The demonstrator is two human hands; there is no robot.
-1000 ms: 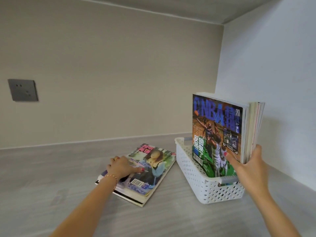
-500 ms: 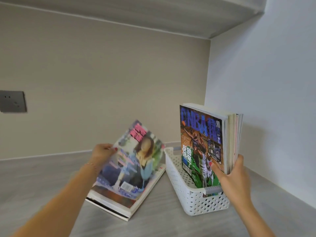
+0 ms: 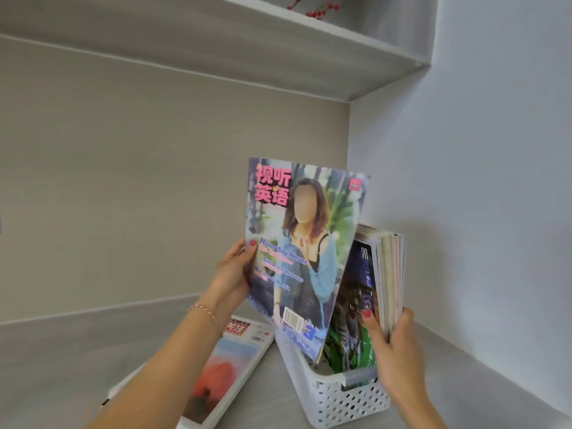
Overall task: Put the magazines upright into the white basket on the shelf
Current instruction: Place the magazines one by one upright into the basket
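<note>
My left hand (image 3: 230,278) grips the left edge of a colourful magazine (image 3: 301,252) with pink title characters. It is held upright, its lower corner dipping into the white perforated basket (image 3: 334,397) on the grey shelf. My right hand (image 3: 394,345) clasps the front edge of several upright magazines (image 3: 385,274) standing in the basket's right side and leaning towards the wall. More magazines (image 3: 223,373) lie flat left of the basket, partly hidden by my left arm.
The grey shelf surface (image 3: 62,360) stretches left. A beige back wall and a white side wall (image 3: 495,212) meet behind the basket. An upper shelf (image 3: 309,57) hangs overhead with red berries (image 3: 312,7) on it.
My left hand has lifted the top magazine off the flat pile, stood it upright and brought it right over the basket. My right hand still holds the standing magazines.
</note>
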